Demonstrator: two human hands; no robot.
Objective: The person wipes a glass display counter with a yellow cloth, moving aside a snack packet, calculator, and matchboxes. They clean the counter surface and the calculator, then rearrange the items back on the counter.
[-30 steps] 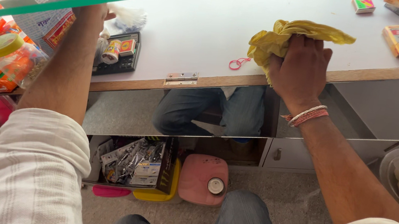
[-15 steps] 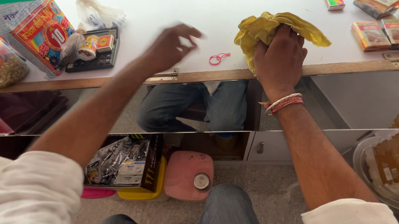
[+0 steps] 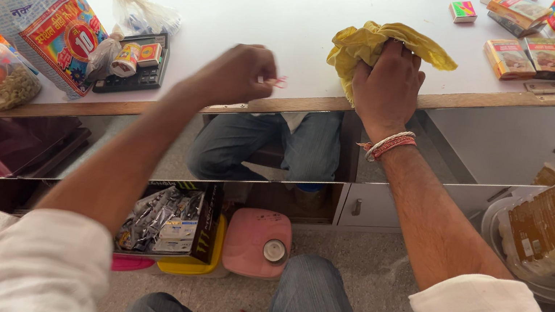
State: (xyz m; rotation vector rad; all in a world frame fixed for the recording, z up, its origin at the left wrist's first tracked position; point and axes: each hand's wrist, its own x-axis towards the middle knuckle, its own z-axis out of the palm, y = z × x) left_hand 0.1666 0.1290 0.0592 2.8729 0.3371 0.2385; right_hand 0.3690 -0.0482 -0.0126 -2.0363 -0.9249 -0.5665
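Nearest to me, down on the grey floor between my knees, sits a round pink plastic box with a white knob, and just beside it a dark carton of silver foil packets resting on a yellow tray.

Above that, my white sleeves reach up to the white desk with its wooden front edge. My left hand is clenched at that edge, thumb and finger pinched on a thin pink rubber band; the hand is blurred, so I cannot tell how much of the band it grips. My right hand, with red and white threads at the wrist, presses down and grasps a crumpled yellow cloth bunched at the desk's front edge, part of it draped over the lip.

To wipe well here, I judge I should spread the cloth flatter under my palm rather than keep it balled, and keep my weight on the desk so it does not slide off the edge.

Farther left lie a small black tray of little jars, a clear plastic bag and a red printed packet. Farther right, small cardboard boxes stand well apart from the cloth.
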